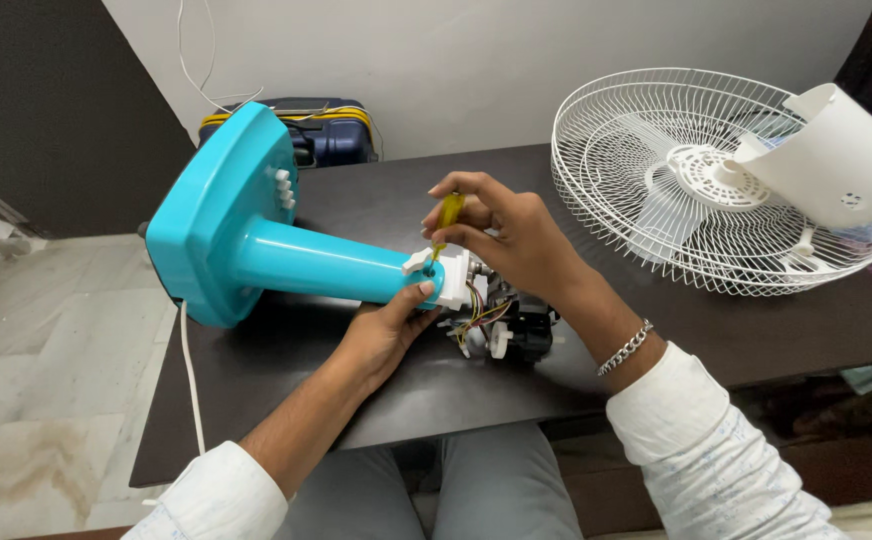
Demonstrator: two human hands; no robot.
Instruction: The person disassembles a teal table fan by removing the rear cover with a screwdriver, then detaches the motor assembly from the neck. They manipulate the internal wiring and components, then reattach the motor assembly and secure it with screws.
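A turquoise fan stand (pixel 256 240) lies on its side on the dark table (pixel 286 380), base to the left and neck to the right. My left hand (pixel 388 325) grips the neck's end from below, next to a white bracket (pixel 448 275). My right hand (pixel 501 230) pinches a yellow-handled screwdriver (pixel 448 215) with its tip down at the white bracket. Just right of the neck sits the black fan motor (pixel 521 325) with coloured wires (pixel 476 315) showing, partly hidden by my right wrist.
White wire fan guards with the blades (pixel 676 210) lie at the table's right, with a white motor cover (pixel 841 155) on top. A blue suitcase (pixel 341 130) stands behind the table by the wall. A white cord (pixel 194 390) hangs off the table's left edge over the tiled floor.
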